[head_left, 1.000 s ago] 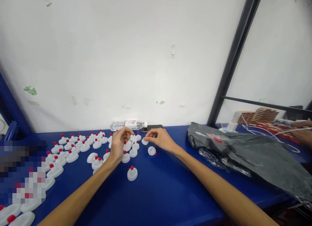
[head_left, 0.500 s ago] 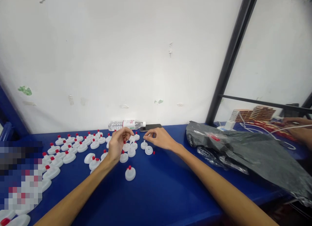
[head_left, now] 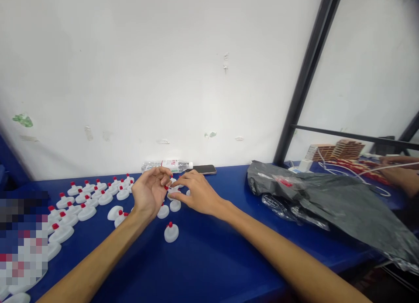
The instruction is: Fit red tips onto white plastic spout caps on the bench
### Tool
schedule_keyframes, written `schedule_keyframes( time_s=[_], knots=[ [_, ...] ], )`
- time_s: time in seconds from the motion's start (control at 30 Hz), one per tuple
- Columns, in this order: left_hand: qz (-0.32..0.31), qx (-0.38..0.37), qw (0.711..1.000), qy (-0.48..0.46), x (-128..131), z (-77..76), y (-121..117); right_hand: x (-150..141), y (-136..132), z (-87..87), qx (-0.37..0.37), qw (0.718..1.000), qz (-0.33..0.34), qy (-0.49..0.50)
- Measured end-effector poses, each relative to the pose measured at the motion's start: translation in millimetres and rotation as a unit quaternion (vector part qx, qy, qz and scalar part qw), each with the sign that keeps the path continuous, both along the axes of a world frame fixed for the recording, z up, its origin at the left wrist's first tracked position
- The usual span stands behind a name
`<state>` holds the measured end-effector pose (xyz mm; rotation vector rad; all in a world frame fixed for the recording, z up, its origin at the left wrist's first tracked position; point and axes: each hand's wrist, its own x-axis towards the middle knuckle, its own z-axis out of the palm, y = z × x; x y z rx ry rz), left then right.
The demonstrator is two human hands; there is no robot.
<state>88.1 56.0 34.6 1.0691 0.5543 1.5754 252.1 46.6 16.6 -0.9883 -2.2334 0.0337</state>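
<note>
My left hand (head_left: pixel 151 190) is raised over the blue table, palm turned up and fingers loosely curled. A small red cap (head_left: pixel 171 175) shows by its fingertips; whether the hand grips it I cannot make out. Close beside it, my right hand (head_left: pixel 197 192) points left, thumb and index finger apart, fingertips almost at the left fingers. White round plastic lids with red tips stand behind and below both hands, partly covered by them. One such lid (head_left: pixel 171 233) is by itself nearer to me. Another white lid (head_left: pixel 175 205) sits just under the right thumb.
Several more red-tipped lids (head_left: pixel 87 212) fill the table's left side. A clear water bottle (head_left: pixel 168 165) lies by the wall beside a dark phone (head_left: pixel 205 169). Grey plastic bag (head_left: pixel 327 198) spreads over the right side. Beyond the black post (head_left: pixel 301 80) another person's hand (head_left: pixel 401 174) shows.
My right hand has moved left, from the lids beside it to my left hand. Its fingers have spread. My left palm has turned further upward. The view has shifted slightly.
</note>
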Motion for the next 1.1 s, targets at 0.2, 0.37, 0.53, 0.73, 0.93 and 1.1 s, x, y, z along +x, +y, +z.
schedule_keyframes(
  time_s=[0.2, 0.37, 0.53, 0.73, 0.93, 1.1],
  knots=[
    [-0.002, 0.005, 1.000, 0.005, -3.4, 3.4, 0.4, 8.3, 1.9, 7.2, -0.007, 1.000, -0.006, 0.002],
    [-0.022, 0.007, 0.996, 0.082, -9.0, 1.0, 6.0, 21.9, 8.1, 7.0, -0.036, 0.997, -0.058, 0.019],
    [-0.048, -0.004, 0.991, 0.126, -11.2, -5.3, 10.2, 27.8, 13.5, 0.3, -0.052, 0.995, -0.085, 0.010],
    [-0.063, 0.002, 0.990, 0.123, -12.2, -9.5, 12.5, 21.3, 2.3, 7.4, -0.018, 0.996, -0.087, 0.016],
    [-0.045, 0.012, 0.992, 0.117, -14.5, -15.1, 17.7, -5.3, -13.6, 3.3, 0.052, 0.997, 0.043, -0.040],
    [0.030, 0.033, 0.993, 0.112, -20.9, -18.0, 24.9, -20.1, -11.2, -7.5, 0.043, 0.992, 0.079, -0.089]
  ],
)
